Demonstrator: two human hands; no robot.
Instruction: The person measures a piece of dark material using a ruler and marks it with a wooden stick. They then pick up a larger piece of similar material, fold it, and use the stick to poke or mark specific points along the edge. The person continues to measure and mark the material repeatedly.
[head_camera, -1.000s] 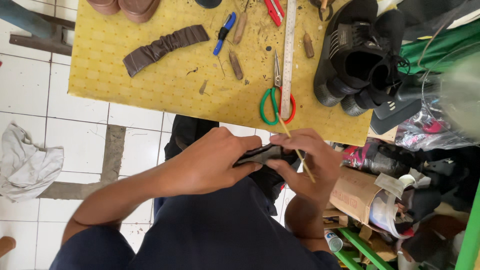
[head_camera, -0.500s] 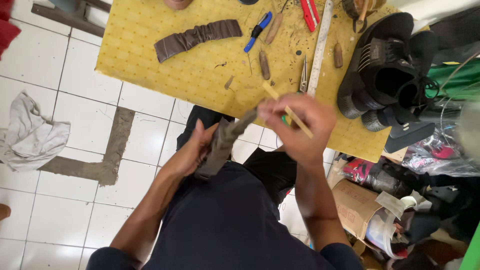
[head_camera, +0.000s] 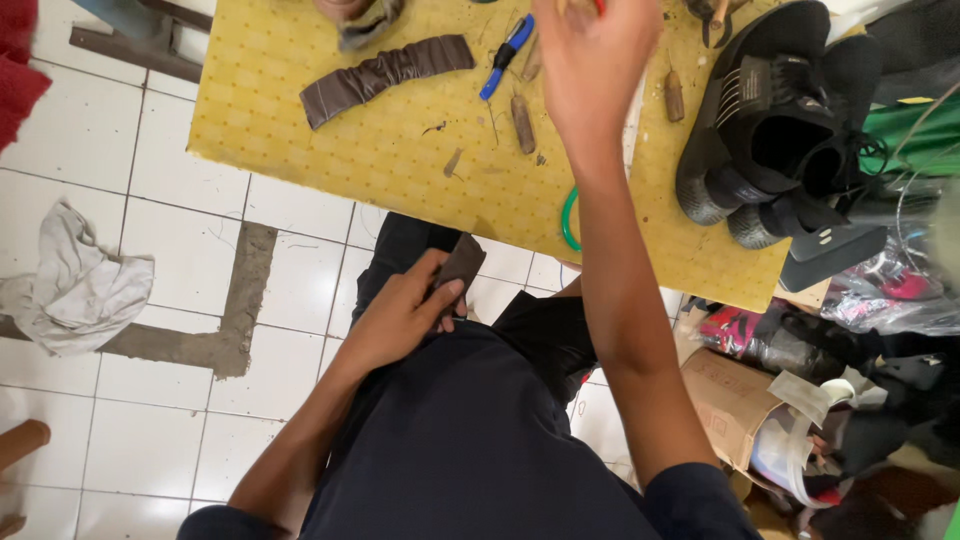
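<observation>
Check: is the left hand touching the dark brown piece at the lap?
Touching. The head view shows the left hand with its fingers wrapped over the dark brown piece, whose upper end sticks out past the fingertips.

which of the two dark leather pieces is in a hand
The small flat piece, gripped by the left hand at the lap; the long ruched strip lies untouched on the yellow table.

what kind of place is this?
Probably a small shoe-repair workshop: a yellow work table on a tiled floor carries black shoes, wooden-handled hand tools and a gathered brown strip. The left hand holds a dark brown piece.
</observation>
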